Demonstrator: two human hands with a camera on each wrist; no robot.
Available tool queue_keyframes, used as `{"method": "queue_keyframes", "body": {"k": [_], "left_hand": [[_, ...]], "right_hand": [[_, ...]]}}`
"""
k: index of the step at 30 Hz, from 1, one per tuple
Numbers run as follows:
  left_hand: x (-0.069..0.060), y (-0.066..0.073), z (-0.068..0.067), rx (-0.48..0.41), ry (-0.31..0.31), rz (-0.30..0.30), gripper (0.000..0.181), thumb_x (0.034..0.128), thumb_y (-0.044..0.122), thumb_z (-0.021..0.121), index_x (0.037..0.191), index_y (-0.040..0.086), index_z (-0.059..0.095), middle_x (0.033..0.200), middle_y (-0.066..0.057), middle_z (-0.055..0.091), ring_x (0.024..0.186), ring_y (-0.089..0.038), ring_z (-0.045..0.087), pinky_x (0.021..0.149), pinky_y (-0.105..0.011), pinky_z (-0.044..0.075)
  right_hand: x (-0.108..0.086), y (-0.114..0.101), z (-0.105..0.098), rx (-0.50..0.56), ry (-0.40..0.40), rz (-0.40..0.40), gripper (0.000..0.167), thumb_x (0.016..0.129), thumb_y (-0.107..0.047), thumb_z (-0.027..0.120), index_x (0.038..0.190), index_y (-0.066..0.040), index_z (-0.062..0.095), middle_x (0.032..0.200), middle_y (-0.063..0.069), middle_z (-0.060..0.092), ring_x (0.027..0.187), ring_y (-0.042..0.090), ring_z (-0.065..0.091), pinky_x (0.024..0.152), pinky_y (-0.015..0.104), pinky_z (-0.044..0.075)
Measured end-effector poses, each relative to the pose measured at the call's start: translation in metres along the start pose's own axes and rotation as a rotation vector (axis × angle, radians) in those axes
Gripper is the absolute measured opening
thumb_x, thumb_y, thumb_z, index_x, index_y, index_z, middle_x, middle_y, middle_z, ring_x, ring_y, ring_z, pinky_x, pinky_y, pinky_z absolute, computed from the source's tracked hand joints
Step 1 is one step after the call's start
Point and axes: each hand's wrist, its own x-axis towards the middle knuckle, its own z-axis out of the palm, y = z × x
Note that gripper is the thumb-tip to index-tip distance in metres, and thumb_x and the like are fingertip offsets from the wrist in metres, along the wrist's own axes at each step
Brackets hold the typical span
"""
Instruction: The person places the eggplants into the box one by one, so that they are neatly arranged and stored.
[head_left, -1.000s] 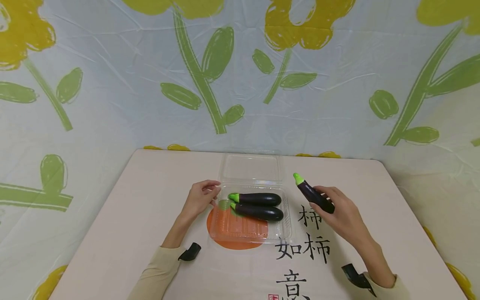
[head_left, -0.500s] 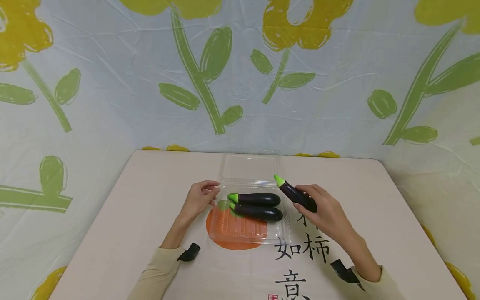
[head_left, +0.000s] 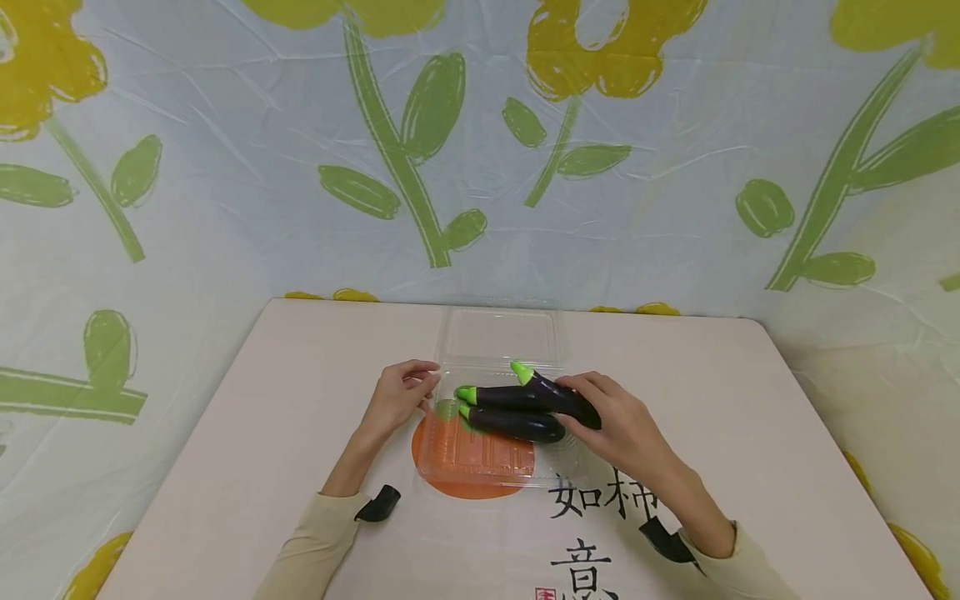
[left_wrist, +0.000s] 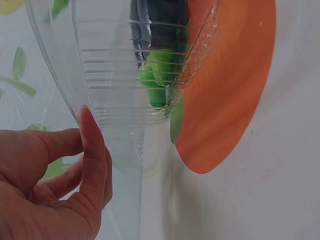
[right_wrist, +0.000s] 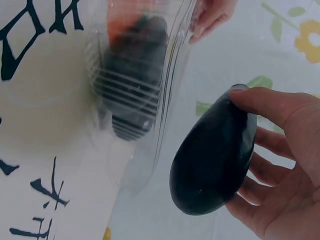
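While the fingers of the left hand (head_left: 401,393) pinch the rim of the clear container (head_left: 480,465), those of the right hand (head_left: 618,423) grip a tilted eggplant (head_left: 561,399) above two other eggplants (head_left: 513,423) inside.

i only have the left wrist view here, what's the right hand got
Observer: The right hand grips a dark eggplant.

Operator: which way does its green end point

Observer: In the head view, up and to the left, away from the gripping hand.

Operator: ok and is there anything on the table this side of the clear tray

Observer: Yes, black writing marks the table on the person's side of the clear tray, toward the right.
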Motion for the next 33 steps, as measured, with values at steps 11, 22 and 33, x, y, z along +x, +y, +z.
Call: {"method": "queue_keyframes", "body": {"k": [11, 22, 33], "left_hand": [[-0.002, 0.002, 0.0, 0.009, 0.003, -0.004, 0.029, 0.0986, 0.009, 0.07, 0.123, -0.007, 0.068, 0.097, -0.02, 0.065, 0.062, -0.02, 0.064, 0.06, -0.037, 0.063], [0.0, 0.0, -0.001, 0.023, -0.001, -0.003, 0.027, 0.0998, 0.007, 0.067, 0.123, -0.006, 0.068, 0.096, -0.019, 0.064, 0.064, -0.016, 0.063, 0.064, -0.04, 0.063], [0.0, 0.002, 0.001, 0.028, 0.001, -0.017, 0.029, 0.1, 0.006, 0.067, 0.125, -0.009, 0.066, 0.101, -0.027, 0.064, 0.065, -0.019, 0.063, 0.061, -0.034, 0.062]], "right_hand": [[0.005, -0.02, 0.013, -0.014, -0.067, -0.085, 0.048, 0.084, -0.022, 0.088, 0.126, -0.01, 0.068, 0.118, 0.009, 0.069, 0.104, 0.024, 0.068, 0.083, 0.042, 0.062], [0.005, -0.03, 0.026, 0.012, -0.111, -0.142, 0.048, 0.083, -0.021, 0.088, 0.126, -0.011, 0.069, 0.12, 0.009, 0.067, 0.106, 0.025, 0.068, 0.083, 0.04, 0.063], [0.002, -0.035, 0.041, 0.076, -0.157, -0.17, 0.045, 0.083, -0.02, 0.088, 0.124, -0.012, 0.07, 0.119, 0.005, 0.067, 0.107, 0.021, 0.064, 0.085, 0.039, 0.061]]}}
